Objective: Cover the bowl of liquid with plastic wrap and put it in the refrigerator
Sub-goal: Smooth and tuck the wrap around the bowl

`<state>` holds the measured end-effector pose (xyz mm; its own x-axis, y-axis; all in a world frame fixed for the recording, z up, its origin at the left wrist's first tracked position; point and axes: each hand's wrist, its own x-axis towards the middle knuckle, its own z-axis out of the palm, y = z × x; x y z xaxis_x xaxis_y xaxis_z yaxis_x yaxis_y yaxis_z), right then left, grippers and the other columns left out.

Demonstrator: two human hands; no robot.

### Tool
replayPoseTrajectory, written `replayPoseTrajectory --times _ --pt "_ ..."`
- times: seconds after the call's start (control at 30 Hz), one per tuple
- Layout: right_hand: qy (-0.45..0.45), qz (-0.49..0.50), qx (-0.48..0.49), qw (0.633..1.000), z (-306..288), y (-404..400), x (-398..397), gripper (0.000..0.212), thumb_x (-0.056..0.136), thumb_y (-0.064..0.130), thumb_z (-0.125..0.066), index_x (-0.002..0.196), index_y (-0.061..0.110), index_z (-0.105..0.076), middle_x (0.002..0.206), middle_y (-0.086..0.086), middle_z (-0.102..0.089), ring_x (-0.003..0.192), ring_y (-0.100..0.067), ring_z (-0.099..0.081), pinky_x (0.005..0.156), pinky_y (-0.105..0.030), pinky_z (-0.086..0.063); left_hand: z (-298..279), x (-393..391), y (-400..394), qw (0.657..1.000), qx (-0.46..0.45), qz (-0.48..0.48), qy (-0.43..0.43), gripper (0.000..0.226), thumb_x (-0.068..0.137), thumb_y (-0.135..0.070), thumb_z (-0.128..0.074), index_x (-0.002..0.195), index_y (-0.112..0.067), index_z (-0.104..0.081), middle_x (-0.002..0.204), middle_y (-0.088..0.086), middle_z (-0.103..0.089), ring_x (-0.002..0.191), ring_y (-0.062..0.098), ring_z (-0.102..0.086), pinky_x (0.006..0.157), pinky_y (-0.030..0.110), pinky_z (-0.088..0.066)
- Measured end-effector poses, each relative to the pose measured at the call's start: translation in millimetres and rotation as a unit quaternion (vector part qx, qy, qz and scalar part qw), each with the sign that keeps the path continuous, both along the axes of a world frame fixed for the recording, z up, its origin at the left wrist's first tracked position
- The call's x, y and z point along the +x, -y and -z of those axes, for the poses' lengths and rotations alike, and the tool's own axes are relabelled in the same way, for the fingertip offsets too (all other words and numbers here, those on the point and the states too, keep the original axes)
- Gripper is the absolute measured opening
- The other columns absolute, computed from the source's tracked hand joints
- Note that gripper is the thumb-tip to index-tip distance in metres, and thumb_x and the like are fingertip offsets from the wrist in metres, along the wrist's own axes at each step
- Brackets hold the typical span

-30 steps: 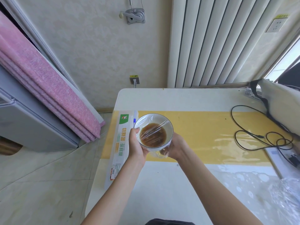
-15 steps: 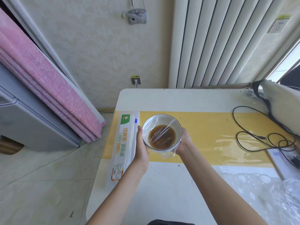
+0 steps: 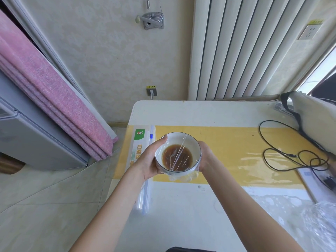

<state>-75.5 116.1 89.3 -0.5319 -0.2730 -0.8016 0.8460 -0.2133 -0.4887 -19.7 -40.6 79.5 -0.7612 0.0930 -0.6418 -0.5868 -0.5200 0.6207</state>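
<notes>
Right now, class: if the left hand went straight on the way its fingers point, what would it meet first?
The left hand already touches the plastic-wrapped white bowl of brown liquid, so probably the bowl.

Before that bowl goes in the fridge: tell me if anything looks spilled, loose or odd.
No spill shows. The plastic wrap covers the bowl but is creased, and bunches loosely under the near rim. Left hand and right hand hold it level above the table.

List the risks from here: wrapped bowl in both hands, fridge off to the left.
1. The brown liquid could slosh against the plastic wrap, which bunches loosely under the bowl, and leak if tilted.
2. The left hand and right hand grip over slick film, so it may slip.
3. The refrigerator looks closed; opening it needs a free hand.
</notes>
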Motion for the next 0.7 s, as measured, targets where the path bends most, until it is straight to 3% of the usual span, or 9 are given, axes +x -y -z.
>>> replayPoseTrajectory --times 0.07,0.13,0.2,0.27,0.37,0.43,0.57,0.7 --pt "-0.001 0.066 -0.021 0.998 2 -4 -3 0.024 0.093 0.011 -0.033 0.074 0.006 -0.049 0.062 -0.009 -0.052 0.053 -0.024 -0.053 0.058 -0.027 -0.048 0 -1 -2 1.000 0.005 -0.025 -0.002 0.039 0.082 -0.049 -0.061 0.107 -0.019 -0.065 0.092 0.009 -0.072 0.083 0.027 -0.068 0.073 0.039 -0.055" --pt "-0.001 0.119 -0.055 0.991 10 -11 -1 0.038 0.098 0.025 -0.028 0.090 0.003 -0.058 0.080 -0.015 -0.064 0.068 -0.026 -0.063 0.066 -0.028 -0.050 1 -2 -6 0.998 0.009 -0.063 0.000 0.046 0.080 -0.054 -0.060 0.111 -0.019 -0.064 0.098 0.010 -0.072 0.088 0.028 -0.068 0.070 0.040 -0.056" --pt "0.013 0.091 -0.068 0.993 22 -15 13 0.051 0.095 0.043 -0.031 0.109 0.006 -0.063 0.110 -0.014 -0.067 0.097 -0.029 -0.063 0.091 -0.036 -0.046 3 -5 -8 0.996 0.011 -0.093 -0.006 0.066 0.070 -0.061 -0.063 0.121 -0.019 -0.061 0.113 0.012 -0.069 0.101 0.030 -0.066 0.075 0.043 -0.056" --pt "0.015 0.034 -0.080 0.996 24 -16 30 0.046 0.093 0.047 -0.039 0.104 0.012 -0.066 0.104 -0.010 -0.068 0.096 -0.028 -0.062 0.097 -0.042 -0.043 4 -8 -10 0.992 0.008 -0.124 -0.013 0.071 0.071 -0.065 -0.060 0.124 -0.018 -0.059 0.119 0.014 -0.066 0.106 0.032 -0.065 0.081 0.046 -0.054" --pt "-0.031 0.071 -0.103 0.992 25 -10 44 0.024 0.097 0.020 -0.043 0.101 0.013 -0.066 0.095 -0.008 -0.067 0.085 -0.023 -0.063 0.089 -0.038 -0.051 4 -9 -15 0.985 0.001 -0.169 -0.029 0.066 0.080 -0.063 -0.055 0.126 -0.016 -0.058 0.120 0.017 -0.065 0.106 0.031 -0.065 0.082 0.046 -0.054" --pt "-0.027 0.130 -0.134 0.982 25 -6 44 0.027 0.097 0.006 -0.038 0.099 0.011 -0.064 0.094 -0.007 -0.064 0.080 -0.022 -0.060 0.078 -0.035 -0.053 3 -10 -20 0.981 0.006 -0.189 -0.040 0.065 0.081 -0.061 -0.055 0.127 -0.016 -0.057 0.122 0.017 -0.064 0.108 0.031 -0.064 0.082 0.045 -0.054" --pt "0.000 0.168 -0.150 0.974 23 -5 44 0.021 0.095 0.001 -0.043 0.091 0.004 -0.063 0.084 -0.010 -0.062 0.077 -0.027 -0.061 0.063 -0.034 -0.059 -2 -14 -22 0.976 -0.041 -0.208 -0.050 0.063 0.076 -0.064 -0.058 0.122 -0.020 -0.060 0.115 0.012 -0.068 0.104 0.028 -0.066 0.083 0.046 -0.055" --pt "0.003 0.189 -0.135 0.973 27 -7 43 0.023 0.102 0.010 -0.038 0.109 0.002 -0.059 0.080 -0.010 -0.072 0.070 -0.023 -0.070 0.057 -0.032 -0.060 -2 -15 -18 0.975 -0.054 -0.205 -0.060 0.036 0.088 -0.057 -0.050 0.096 -0.025 -0.063 0.097 0.006 -0.069 0.096 0.024 -0.065 0.086 0.044 -0.052"
